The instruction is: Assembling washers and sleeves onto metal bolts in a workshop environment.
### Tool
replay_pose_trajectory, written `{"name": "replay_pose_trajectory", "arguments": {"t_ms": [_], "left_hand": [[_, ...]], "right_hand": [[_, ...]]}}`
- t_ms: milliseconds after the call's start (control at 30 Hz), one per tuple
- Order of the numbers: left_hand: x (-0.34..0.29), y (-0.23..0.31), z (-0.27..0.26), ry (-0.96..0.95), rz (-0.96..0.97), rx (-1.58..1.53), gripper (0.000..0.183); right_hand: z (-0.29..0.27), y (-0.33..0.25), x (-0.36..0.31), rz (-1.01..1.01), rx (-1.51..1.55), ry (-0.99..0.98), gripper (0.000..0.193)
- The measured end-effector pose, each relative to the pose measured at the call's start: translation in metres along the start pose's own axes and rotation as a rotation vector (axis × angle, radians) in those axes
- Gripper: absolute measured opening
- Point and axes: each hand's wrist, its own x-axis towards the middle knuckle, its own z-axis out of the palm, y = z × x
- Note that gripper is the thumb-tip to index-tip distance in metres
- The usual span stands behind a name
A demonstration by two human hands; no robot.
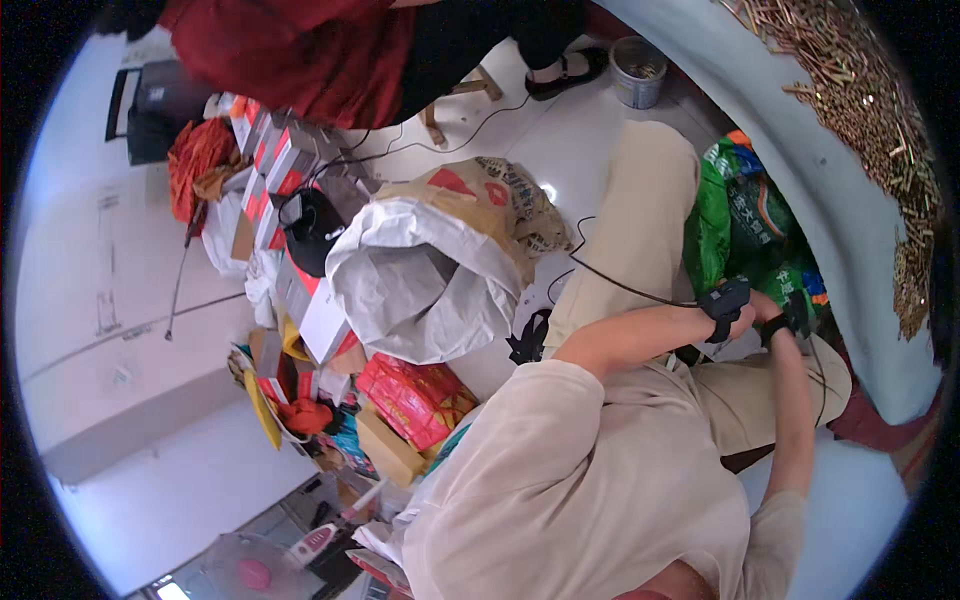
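Observation:
My left hand [742, 324] and my right hand [765, 303] are close together above my lap, beside the table edge. A black strapped device on the left wrist covers part of that hand, and a black band circles the right wrist. The fingers of both are mostly hidden, so whether they hold anything cannot be made out. Just beyond them stands a green printed bag [708, 215] with a dark panel. On the pale blue covered table [760, 95] to the right lie heaps of small brass-coloured metal pieces [870, 125].
A large open white-lined sack [430, 290] lies left of my leg. Further left are stacked boxes [290, 155], a red bag [415, 400] and a fan [255, 570]. A bucket [638, 75] stands beyond, near another person's shoe [568, 75]. Black cables [630, 288] cross the space.

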Motion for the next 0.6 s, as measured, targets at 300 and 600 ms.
{"name": "replay_pose_trajectory", "arguments": {"t_ms": [300, 600], "left_hand": [[-0.004, -0.037, -0.028, -0.206, 0.023, -0.317, 0.012], [-0.022, -0.072, -0.017, -0.151, 0.285, -0.348, 0.013]], "right_hand": [[-0.116, -0.065, -0.042, 0.202, 0.573, 0.179, 0.039], [-0.164, -0.104, -0.105, 0.176, 0.699, 0.327, 0.034]]}}
